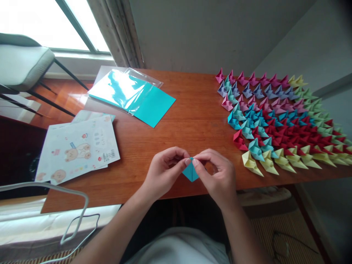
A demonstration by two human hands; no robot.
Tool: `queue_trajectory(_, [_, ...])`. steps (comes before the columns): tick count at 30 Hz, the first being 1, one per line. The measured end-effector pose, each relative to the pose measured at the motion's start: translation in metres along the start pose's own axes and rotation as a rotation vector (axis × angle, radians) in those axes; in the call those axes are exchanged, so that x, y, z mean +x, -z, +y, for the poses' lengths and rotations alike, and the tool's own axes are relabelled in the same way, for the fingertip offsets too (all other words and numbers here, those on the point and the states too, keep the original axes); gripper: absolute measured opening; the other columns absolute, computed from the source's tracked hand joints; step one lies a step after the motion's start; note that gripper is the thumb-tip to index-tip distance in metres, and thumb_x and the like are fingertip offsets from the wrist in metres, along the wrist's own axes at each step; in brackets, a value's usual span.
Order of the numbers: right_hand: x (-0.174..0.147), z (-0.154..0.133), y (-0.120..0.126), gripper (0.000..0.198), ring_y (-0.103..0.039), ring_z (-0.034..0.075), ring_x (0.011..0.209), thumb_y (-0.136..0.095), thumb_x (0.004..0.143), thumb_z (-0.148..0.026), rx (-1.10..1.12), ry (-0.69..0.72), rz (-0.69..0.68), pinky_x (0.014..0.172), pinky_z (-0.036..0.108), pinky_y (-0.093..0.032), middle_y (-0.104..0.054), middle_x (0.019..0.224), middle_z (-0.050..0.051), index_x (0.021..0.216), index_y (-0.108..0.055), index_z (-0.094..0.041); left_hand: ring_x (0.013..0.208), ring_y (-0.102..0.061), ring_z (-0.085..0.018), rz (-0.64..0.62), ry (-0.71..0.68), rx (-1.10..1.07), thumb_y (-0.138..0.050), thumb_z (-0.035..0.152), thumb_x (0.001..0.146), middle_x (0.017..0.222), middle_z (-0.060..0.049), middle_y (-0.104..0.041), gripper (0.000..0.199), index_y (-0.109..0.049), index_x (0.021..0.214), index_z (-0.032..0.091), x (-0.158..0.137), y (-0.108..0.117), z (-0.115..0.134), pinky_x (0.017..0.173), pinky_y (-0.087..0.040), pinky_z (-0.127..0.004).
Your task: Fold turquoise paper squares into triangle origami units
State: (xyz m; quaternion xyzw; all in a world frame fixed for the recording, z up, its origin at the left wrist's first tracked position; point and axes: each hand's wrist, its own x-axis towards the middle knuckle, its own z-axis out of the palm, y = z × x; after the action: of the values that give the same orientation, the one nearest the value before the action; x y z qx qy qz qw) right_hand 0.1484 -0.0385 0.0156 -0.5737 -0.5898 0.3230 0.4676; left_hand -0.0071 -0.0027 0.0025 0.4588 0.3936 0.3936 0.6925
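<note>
Between my two hands is a small folded piece of blue origami paper (191,173), its lower end pointed and a crease running down its middle. My left hand (166,169) pinches its upper left edge between thumb and fingers. On the upper right edge, my right hand (217,173) has the same kind of pinch, and both thumb tips nearly meet at the top. The paper is just above the table's front edge. Fingertips cover its upper part.
Rows of folded origami pieces (291,130) in several colours fill the table's right side. A clear packet of turquoise paper (156,106) lies at the back left. Bear-printed sheets (79,146) lie at the left edge of the wooden table (192,121). A white cable (85,205) hangs lower left.
</note>
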Motion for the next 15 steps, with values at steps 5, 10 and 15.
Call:
queue_trajectory(5, [0.001,0.001,0.001,0.011,-0.060,0.014,0.072,-0.063,0.089,-0.014,-0.063,0.046,-0.009,0.067,0.028,-0.047,-0.065,0.077,0.000,0.082,-0.068,-0.020,0.071,-0.058,-0.012,0.008,-0.029,0.039,-0.073,0.030,0.086,0.077,-0.002,-0.063,0.020,-0.064,0.084,0.013,-0.001,0.000,0.000,0.064,-0.049,-0.022])
queue_trajectory(10, [0.004,0.000,0.008,0.010,-0.061,0.016,0.080,-0.061,0.092,-0.013,-0.222,0.172,-0.084,0.073,0.029,-0.048,-0.067,0.083,0.002,0.088,-0.068,-0.020,0.073,-0.061,-0.014,0.030,-0.052,0.117,-0.073,0.029,0.086,0.079,-0.003,-0.064,0.018,-0.065,0.085,0.014,-0.001,0.000,-0.003,0.067,-0.051,-0.024])
queue_trajectory(15, [0.003,0.000,0.011,0.012,-0.062,0.017,0.079,-0.059,0.094,-0.013,-0.272,0.207,-0.111,0.072,0.030,-0.048,-0.067,0.082,0.003,0.086,-0.066,-0.020,0.072,-0.061,-0.014,0.026,-0.077,0.134,-0.071,0.029,0.087,0.078,-0.003,-0.065,0.016,-0.066,0.084,0.014,-0.001,0.000,-0.004,0.067,-0.050,-0.024])
